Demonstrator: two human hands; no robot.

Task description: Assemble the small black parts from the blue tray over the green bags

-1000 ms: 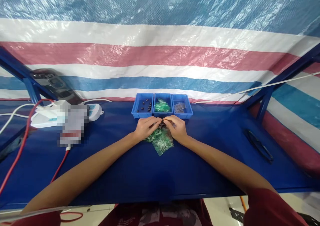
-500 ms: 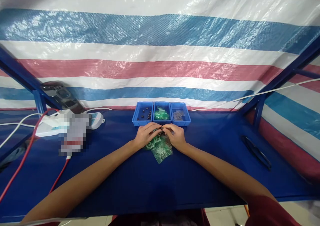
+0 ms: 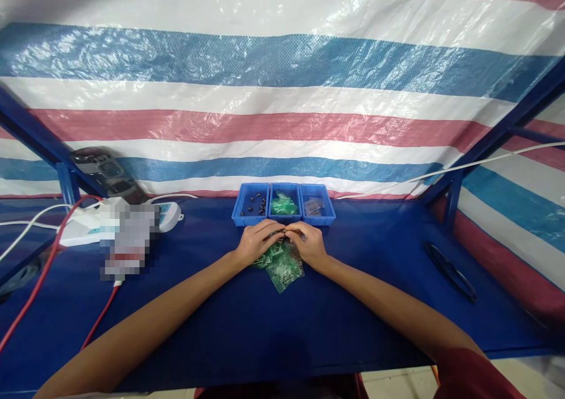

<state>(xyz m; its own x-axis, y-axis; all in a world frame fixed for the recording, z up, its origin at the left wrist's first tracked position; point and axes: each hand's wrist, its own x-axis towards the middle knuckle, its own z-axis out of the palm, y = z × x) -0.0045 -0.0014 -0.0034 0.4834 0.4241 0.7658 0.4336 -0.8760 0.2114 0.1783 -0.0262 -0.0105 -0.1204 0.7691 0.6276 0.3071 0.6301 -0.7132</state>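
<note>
My left hand (image 3: 258,241) and my right hand (image 3: 309,245) meet fingertip to fingertip in the middle of the table. Both are closed in a pinch around something small and dark, mostly hidden by the fingers. Under and in front of them lie green-tinted clear plastic bags (image 3: 285,271) with small pieces showing inside. Just beyond the hands stand three joined blue bins. The left bin (image 3: 238,219) holds several small dark screw-like parts, the middle bin (image 3: 286,218) holds green bags, and the right bin (image 3: 324,218) holds small clear packets.
On the left, a white power strip (image 3: 79,234) with red and white cables lies beside a blurred-out object (image 3: 132,228). A dark packaged item (image 3: 106,169) leans at the back left. Dark glasses (image 3: 450,269) rest on the right of the blue table (image 3: 375,328). A striped sheet (image 3: 282,99) hangs behind.
The view has shifted slightly, so everything sits a little lower. Both hands stay pinched together over the bags, with only small finger movement.
</note>
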